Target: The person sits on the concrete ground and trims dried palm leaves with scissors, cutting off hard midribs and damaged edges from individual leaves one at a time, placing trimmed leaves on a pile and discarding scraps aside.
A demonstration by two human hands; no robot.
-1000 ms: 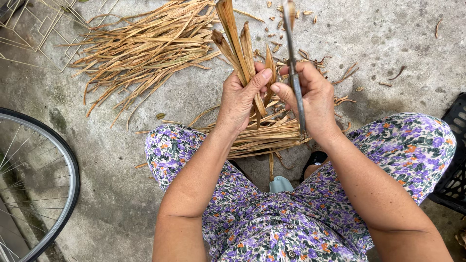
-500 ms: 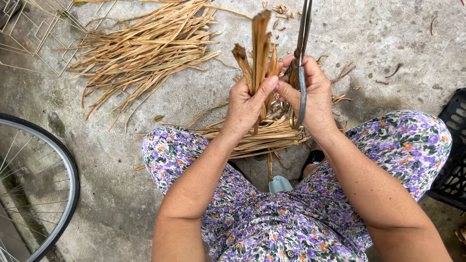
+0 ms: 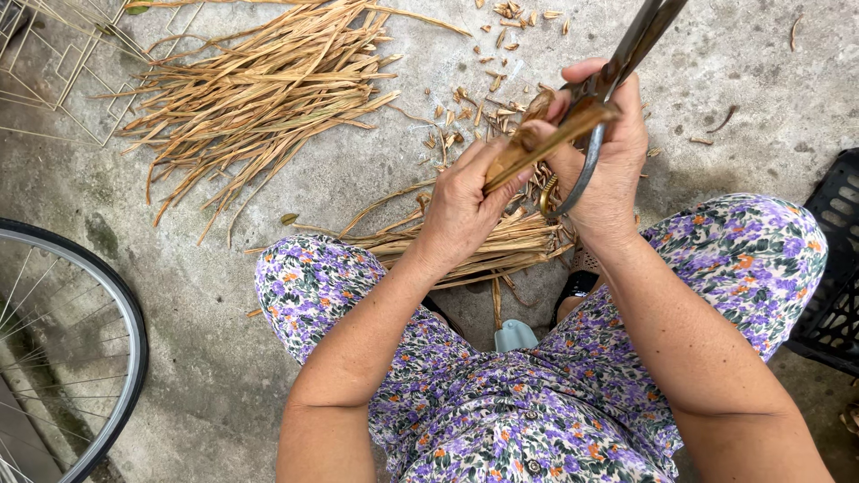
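My left hand [image 3: 465, 201] grips a short bundle of dried straw-coloured leaf strips [image 3: 546, 143], tilted up toward the right. My right hand [image 3: 604, 165] holds a pair of large metal scissors [image 3: 626, 49], whose blades point up past the frame's top edge and meet the bundle's end. Under both hands, a loose bunch of long dried strips [image 3: 465, 246] lies on the ground by my knees. Small cut pieces [image 3: 474, 103] are scattered on the concrete just beyond the hands.
A large pile of dried leaf strips [image 3: 259, 94] lies at the upper left on the concrete floor. A bicycle wheel [image 3: 107, 304] stands at the left edge, a wire frame [image 3: 54, 63] in the top left corner, a black plastic crate [image 3: 832, 259] at the right.
The tall bundle in my left hand is now short, and fresh cut bits lie on the floor beyond it. The scissors have tilted toward the upper right.
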